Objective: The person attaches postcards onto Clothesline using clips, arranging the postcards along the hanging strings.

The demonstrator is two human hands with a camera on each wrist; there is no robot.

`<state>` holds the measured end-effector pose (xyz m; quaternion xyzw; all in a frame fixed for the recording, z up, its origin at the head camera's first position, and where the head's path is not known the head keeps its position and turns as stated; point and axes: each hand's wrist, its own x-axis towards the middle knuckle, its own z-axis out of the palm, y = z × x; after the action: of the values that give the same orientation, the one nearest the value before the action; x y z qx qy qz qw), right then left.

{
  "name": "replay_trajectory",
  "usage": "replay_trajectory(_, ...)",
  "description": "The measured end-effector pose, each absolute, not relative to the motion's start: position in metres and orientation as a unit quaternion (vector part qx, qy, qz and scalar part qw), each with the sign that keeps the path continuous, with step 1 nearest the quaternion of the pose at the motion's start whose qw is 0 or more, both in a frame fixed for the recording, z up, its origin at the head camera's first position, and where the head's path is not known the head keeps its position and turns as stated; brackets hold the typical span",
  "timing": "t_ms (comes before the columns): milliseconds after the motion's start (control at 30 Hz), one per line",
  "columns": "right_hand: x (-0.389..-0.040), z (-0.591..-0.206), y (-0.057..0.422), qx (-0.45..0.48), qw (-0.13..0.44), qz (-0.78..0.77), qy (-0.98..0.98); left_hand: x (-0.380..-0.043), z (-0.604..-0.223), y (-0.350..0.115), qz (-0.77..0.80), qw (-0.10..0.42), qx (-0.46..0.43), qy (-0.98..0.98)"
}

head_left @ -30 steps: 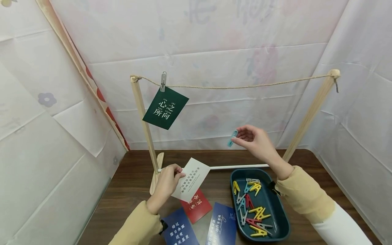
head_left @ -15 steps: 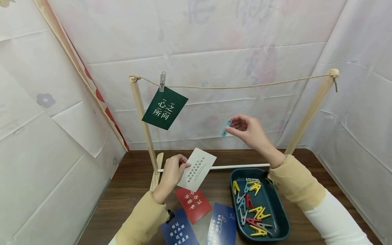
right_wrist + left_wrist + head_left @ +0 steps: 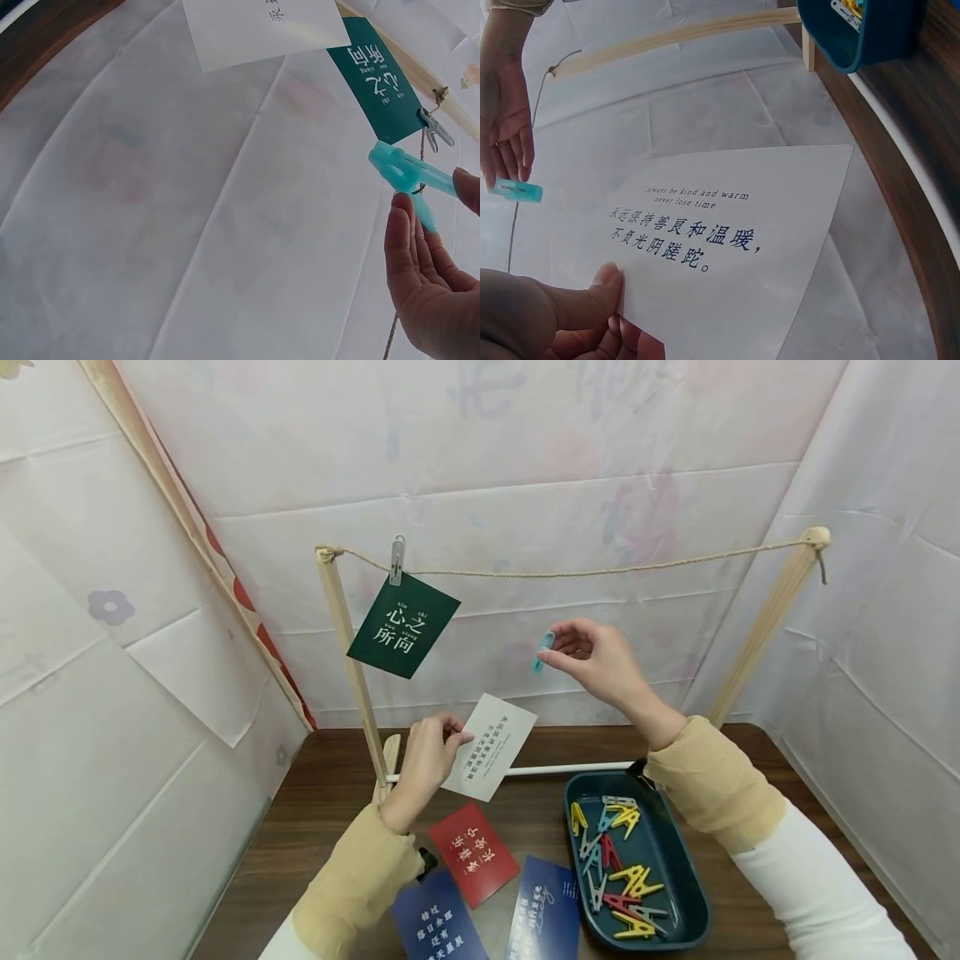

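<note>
A white card (image 3: 491, 747) with dark lettering is pinched at its left edge by my left hand (image 3: 429, 756), raised above the table. In the left wrist view the thumb lies over the corner of that card (image 3: 727, 225). My right hand (image 3: 600, 664) pinches a light blue clothespin (image 3: 543, 652) in the air, below the rope (image 3: 600, 574). Seen from the right wrist, thumb and fingers hold the arms of the clothespin (image 3: 405, 171). On the rope's left part, a grey clothespin (image 3: 397, 562) holds a green card (image 3: 405, 625), which hangs tilted.
Wooden posts (image 3: 765, 631) carry the rope, with a white rod (image 3: 570, 769) low between them. A dark teal tray (image 3: 686, 893) of several coloured clothespins stands at the right. A red card (image 3: 475, 854) and two blue cards (image 3: 441, 918) lie on the brown table (image 3: 300, 827).
My left hand has risen with the white card, uncovering more of the red card. My right hand has moved up and left with the light blue clothespin.
</note>
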<state>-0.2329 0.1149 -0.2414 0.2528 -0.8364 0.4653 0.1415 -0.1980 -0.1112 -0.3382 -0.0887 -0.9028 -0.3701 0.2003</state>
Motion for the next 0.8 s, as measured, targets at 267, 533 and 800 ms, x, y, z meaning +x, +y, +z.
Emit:
replay_trajectory(267, -0.237, -0.230, 0.107, 0.254, 0.144, 0.462, -0.838, -0.203, -0.322, -0.109, -0.370, 0.204, -0.088, -0.902)
replay_trajectory(533, -0.242, -0.222, 0.099, 0.254, 0.153, 0.451, -0.842, -0.209, -0.311, -0.108, -0.380, 0.191, -0.075, -0.902)
replay_trajectory(800, -0.246, -0.213, 0.091, 0.259, 0.168, 0.449, -0.839, -0.215, -0.298, -0.108, -0.379, 0.203, -0.077, -0.900)
